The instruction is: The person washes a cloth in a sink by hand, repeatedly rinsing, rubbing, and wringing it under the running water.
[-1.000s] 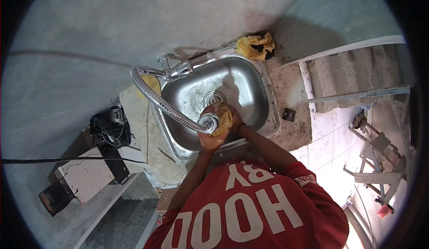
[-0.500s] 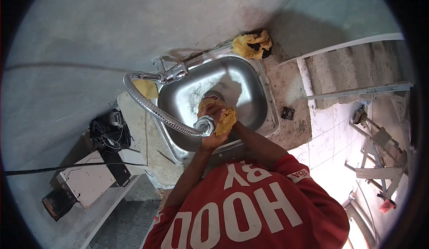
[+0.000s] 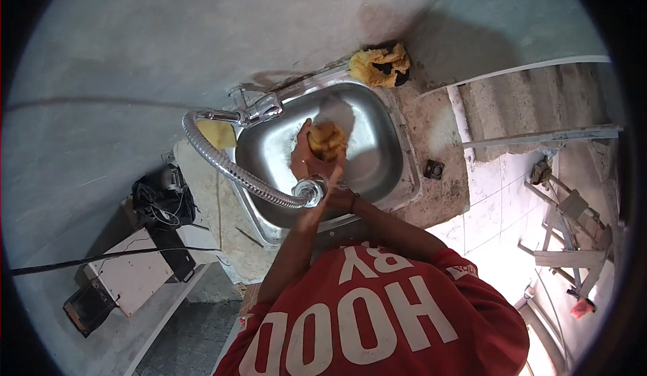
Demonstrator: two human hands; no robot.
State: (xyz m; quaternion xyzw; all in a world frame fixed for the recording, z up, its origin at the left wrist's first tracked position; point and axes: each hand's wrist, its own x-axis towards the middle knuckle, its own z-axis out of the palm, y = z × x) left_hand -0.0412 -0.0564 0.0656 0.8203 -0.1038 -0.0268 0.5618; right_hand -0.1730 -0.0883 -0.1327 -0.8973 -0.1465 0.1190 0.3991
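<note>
Over the metal sink (image 3: pixel 269 160), a bunched yellow cloth (image 3: pixel 326 140) is held between both hands. My left hand (image 3: pixel 304 157) wraps round its left side, fingers bent against it. On the other side my right hand (image 3: pixel 338 174) presses on the cloth, its wrist partly hidden behind the faucet head. The flexible metal faucet (image 3: pixel 229 163) arches from the wall, and its round head (image 3: pixel 310 192) hangs just above my wrists.
A yellow and black cloth (image 3: pixel 379 66) lies at the sink's back right corner. A flat yellow cloth (image 3: pixel 217 134) is left of the sink. A small dark object (image 3: pixel 433 169) sits on the right counter. Farther left are a black bag (image 3: pixel 162 197) and a white box (image 3: pixel 135 268).
Both hands have moved up and forward over the sink with the yellow cloth, which is now more bunched. The drain, visible before, is now covered.
</note>
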